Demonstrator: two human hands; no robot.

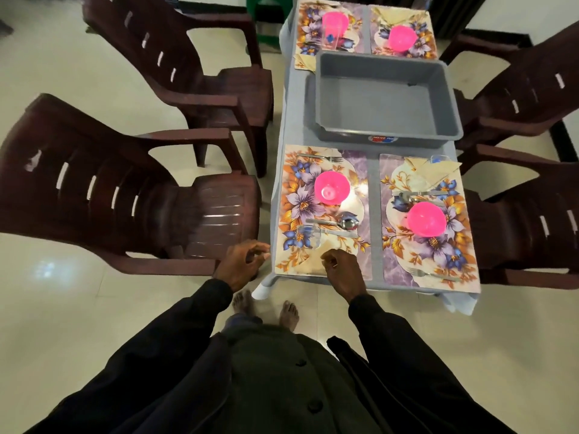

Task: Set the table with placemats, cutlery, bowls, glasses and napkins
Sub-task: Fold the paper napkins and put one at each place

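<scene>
Desk [374, 170] with four settings. On the near-left placemat [289, 198], a cream napkin [313, 263] lies at the near edge. Right grip [343, 269] curls over it, pinch unclear; left grip [242, 263] hangs loose, empty. Best square the napkin flat.

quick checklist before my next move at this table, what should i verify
1. Grey tub emptied: ok, nothing visible inside.
2. Near-left placemat complete: ok; pink bowl, fork, spoon, glass and napkin are on it.
3. Near-right placemat complete: ok; near-right glass sits partly behind the near-right napkin.
4. Far-right placemat has a glass: cannot tell.
5. Right hand free of the napkin: cannot tell; its fingers curl over it.
6. Left hand free: ok, holds nothing.
</scene>
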